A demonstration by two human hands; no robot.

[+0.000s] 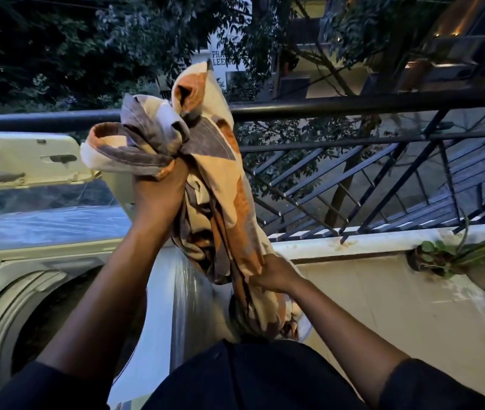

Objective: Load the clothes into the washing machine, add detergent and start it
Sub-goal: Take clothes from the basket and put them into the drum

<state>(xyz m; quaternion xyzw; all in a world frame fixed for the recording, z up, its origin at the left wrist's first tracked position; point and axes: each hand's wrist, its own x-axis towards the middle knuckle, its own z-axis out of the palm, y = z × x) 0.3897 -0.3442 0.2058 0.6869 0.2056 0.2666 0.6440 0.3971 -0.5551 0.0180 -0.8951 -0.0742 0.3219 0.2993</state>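
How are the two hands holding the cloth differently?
The left hand is raised high, and its grip bunches the top of the patterned cloth. The right hand sits lower and nearer the body, holding the cloth where it hangs down. The left hand is beside the washing machine; the right is nearer the balcony wall. Both grip the same cloth.

Your way to the open washer drum (43,318) at lower left is free, while the raised lid (25,161) behind it and the railing (353,105) ahead block passage.

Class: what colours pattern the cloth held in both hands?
Cream, orange and grey-brown patches on the cloth; head view.
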